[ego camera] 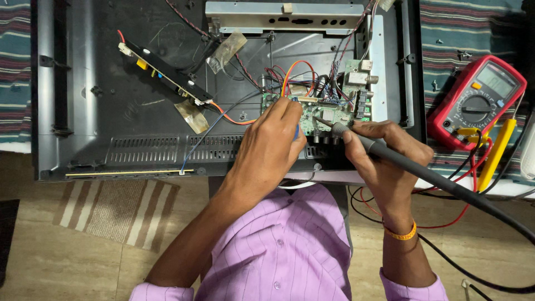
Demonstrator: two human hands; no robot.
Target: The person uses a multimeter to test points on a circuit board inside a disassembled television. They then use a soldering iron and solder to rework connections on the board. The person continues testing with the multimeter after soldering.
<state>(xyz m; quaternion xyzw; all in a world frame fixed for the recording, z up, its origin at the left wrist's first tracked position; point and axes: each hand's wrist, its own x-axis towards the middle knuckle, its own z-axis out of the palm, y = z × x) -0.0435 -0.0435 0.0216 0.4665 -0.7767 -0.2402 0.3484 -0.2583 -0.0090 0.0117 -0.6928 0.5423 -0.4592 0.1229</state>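
Green circuit board (329, 108) sits in open black television back (139, 117). Right hand (384, 161) grips grey soldering iron (401, 161), tip touching board. Left hand (267, 147), fingers curled together, rests on board's left edge, pinching something small and blue. Red multimeter (473, 100) lies right of board.

A small electronics repair spot set up in a home.

An opened flat-screen set with a dark metal back panel (139, 111) lies on a striped woven cloth (473, 33); a red handheld multimeter (476, 100) sits right of it, a striped floor mat (117, 209) below on tiled flooring.
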